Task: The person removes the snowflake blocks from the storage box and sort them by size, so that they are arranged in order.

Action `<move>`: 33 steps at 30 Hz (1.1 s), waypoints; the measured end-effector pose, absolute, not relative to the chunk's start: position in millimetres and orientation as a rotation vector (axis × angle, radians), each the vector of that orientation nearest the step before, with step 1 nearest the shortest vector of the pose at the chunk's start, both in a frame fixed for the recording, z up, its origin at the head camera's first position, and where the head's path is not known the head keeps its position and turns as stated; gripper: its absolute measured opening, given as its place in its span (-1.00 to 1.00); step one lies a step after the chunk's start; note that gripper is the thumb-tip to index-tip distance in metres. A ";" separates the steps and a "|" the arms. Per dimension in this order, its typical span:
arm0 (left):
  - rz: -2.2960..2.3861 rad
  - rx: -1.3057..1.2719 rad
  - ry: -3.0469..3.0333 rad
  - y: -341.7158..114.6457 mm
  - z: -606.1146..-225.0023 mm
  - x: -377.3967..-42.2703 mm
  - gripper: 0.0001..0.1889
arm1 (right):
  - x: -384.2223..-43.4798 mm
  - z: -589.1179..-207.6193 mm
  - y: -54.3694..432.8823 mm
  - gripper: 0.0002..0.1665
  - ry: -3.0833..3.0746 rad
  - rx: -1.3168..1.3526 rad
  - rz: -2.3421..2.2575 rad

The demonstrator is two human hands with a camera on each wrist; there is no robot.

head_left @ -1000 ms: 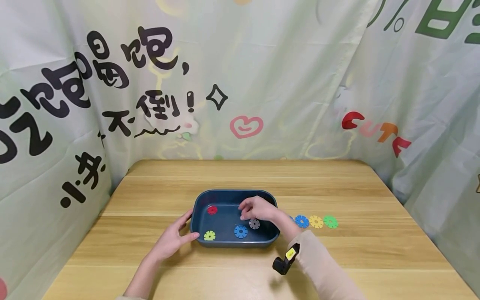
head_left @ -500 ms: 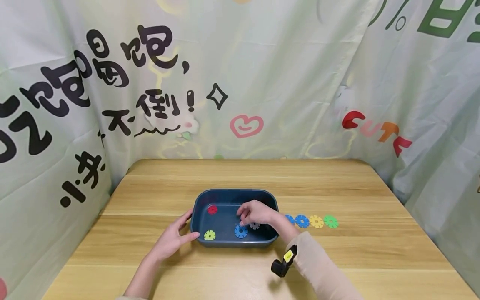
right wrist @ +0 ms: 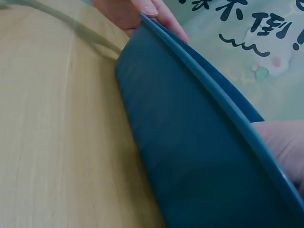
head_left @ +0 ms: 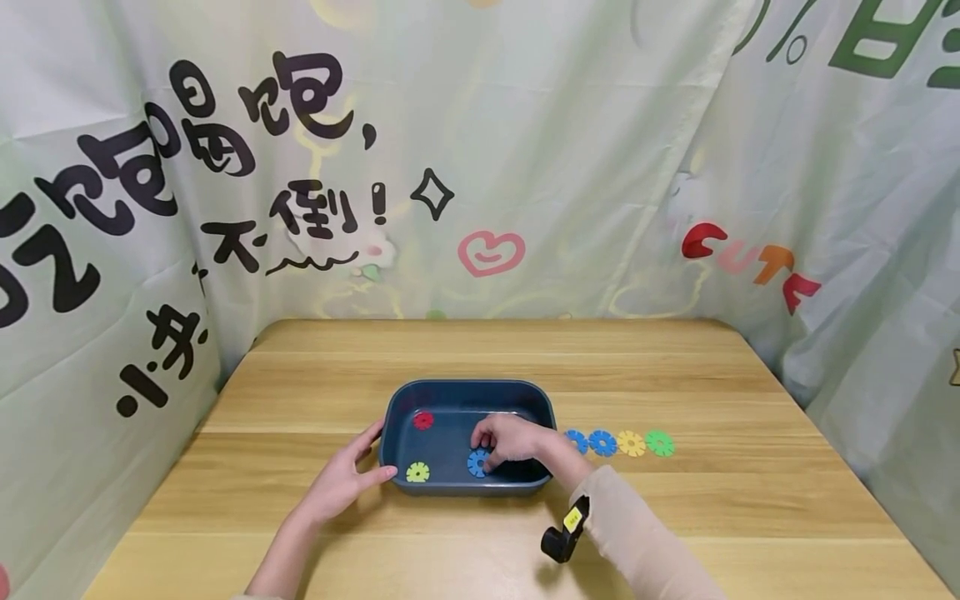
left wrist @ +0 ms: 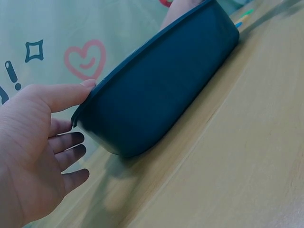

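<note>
A dark blue basin (head_left: 442, 489) stands on the table. My left hand (head_left: 341, 475) rests at its left end, thumb on the rim at the near corner; in the left wrist view the other fingers (left wrist: 73, 159) extend loosely beside the outer wall. My right hand (head_left: 510, 437) reaches down inside the basin, thumb and a bent finger at the edge of a blue notched plastic disc (head_left: 476, 463). I cannot tell whether they pinch it. A red disc (head_left: 423, 420) and a yellow-green disc (head_left: 417, 472) lie in the basin's left half. The basin wall (right wrist: 190, 133) hides most of the right hand in the right wrist view.
Right of the basin, a row of discs lies on the wooden table (head_left: 712, 500): two blue ones (head_left: 602, 442), a yellow one (head_left: 631, 443) and a green one (head_left: 660, 443). Printed curtains (head_left: 570, 167) enclose the table's back and sides.
My right hand has moved lower and nearer inside the basin, to the blue disc. It now covers the grey disc seen before. The left hand keeps its place on the basin.
</note>
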State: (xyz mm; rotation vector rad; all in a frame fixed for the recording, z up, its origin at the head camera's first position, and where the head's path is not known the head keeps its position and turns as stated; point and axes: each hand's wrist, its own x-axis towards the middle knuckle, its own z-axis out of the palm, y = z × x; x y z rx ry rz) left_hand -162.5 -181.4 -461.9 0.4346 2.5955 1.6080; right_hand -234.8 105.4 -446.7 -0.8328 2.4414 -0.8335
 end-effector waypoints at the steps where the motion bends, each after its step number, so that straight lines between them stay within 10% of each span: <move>1: 1.605 0.434 2.597 -181.7 -461.9 -162.2 -0.25 | -234.1 -447.0 105.2 -0.70 2.449 -0.848 -0.822; 33: 1.626 0.418 2.558 -183.3 -464.3 -162.3 -0.24 | -238.0 -439.9 110.6 -0.91 2.515 -0.668 -1.365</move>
